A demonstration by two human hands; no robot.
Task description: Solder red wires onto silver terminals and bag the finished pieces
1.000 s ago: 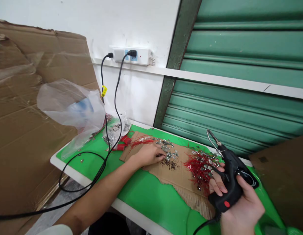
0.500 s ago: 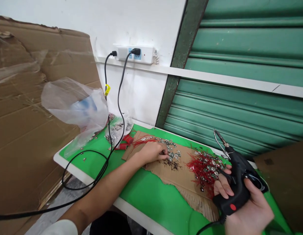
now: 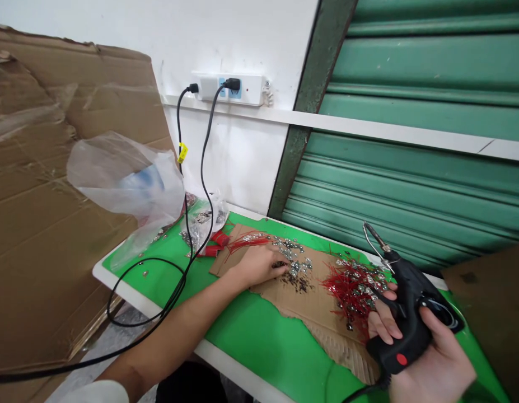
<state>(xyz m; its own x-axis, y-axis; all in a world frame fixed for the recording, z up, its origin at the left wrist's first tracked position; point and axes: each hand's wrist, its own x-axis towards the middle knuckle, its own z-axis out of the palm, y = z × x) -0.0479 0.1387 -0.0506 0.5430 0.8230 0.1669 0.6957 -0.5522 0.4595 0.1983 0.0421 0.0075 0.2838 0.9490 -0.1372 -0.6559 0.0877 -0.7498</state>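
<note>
My right hand is wrapped round the grip of a black soldering gun, its metal tip pointing up and away to the left. My left hand rests over a piece of cardboard, fingers curled together at the edge of a spread of small silvery metal discs. Whatever those fingertips pinch is hidden or too small to name. Tiny dark bits lie just beside them. Between the two hands is a heap of red wires with metal discs among them.
Loose red wires and red bundles lie beyond my left hand. Clear bags of metal parts stand behind. Black cables run from a wall socket strip across the green table. A large carton borders the left side.
The view has shifted very slightly. My left hand stays curled by the metal discs, and my right hand keeps the soldering gun in nearly the same position.
</note>
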